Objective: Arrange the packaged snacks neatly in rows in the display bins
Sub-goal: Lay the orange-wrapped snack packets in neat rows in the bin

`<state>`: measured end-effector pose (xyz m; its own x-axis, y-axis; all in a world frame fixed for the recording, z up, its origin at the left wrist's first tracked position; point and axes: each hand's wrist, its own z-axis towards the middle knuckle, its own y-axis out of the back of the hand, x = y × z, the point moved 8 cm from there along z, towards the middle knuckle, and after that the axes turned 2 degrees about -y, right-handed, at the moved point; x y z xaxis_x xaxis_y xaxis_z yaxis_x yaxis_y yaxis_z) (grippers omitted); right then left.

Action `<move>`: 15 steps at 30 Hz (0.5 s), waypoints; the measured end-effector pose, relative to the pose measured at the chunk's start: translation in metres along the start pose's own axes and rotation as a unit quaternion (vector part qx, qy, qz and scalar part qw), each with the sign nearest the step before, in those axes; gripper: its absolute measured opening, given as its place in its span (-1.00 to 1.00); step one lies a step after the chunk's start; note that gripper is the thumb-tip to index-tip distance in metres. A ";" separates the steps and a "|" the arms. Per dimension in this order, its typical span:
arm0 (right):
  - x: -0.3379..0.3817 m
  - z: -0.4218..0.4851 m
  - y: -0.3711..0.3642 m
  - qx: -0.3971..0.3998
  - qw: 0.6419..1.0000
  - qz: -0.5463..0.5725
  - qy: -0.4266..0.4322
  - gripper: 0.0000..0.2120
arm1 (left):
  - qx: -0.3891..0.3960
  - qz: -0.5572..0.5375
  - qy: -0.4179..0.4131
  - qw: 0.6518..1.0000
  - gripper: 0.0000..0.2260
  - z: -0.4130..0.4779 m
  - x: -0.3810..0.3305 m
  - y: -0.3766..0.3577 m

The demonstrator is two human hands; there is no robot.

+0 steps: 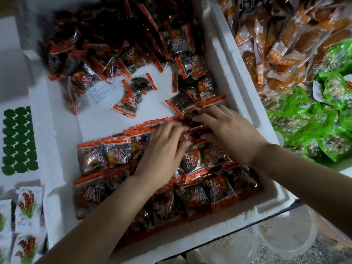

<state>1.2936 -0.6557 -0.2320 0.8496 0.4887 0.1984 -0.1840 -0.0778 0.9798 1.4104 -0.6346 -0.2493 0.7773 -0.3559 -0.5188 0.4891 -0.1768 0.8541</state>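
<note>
My left hand (162, 147) lies flat, fingers spread, pressing on the red snack packets (198, 199) in the near rows; my right hand (226, 130) rests beside it, fingertips pinching a dark packet (192, 119) at the far end of the rows. Both work inside the white foam bin (226, 60). Loose packets lie on its bare floor, and a jumbled heap (106, 40) fills its far end. To the right sit orange packets (282, 46) and green packets (323, 115).
</note>
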 end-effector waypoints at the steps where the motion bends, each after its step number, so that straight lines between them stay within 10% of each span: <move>1: 0.001 0.007 -0.003 0.019 1.000 -0.005 0.006 -0.60 | -0.030 -0.009 0.022 0.999 -0.65 0.012 0.005 0.005; 15: -0.002 0.025 -0.005 0.071 0.997 -0.021 0.029 -0.77 | -0.041 -0.197 0.282 0.938 -0.65 0.090 0.073 -0.013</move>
<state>1.3047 -0.6778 -0.2370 0.8242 0.5432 0.1602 -0.0741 -0.1770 0.9814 1.4255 -0.7408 -0.2952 0.6036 0.2695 -0.7503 0.7937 -0.1138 0.5976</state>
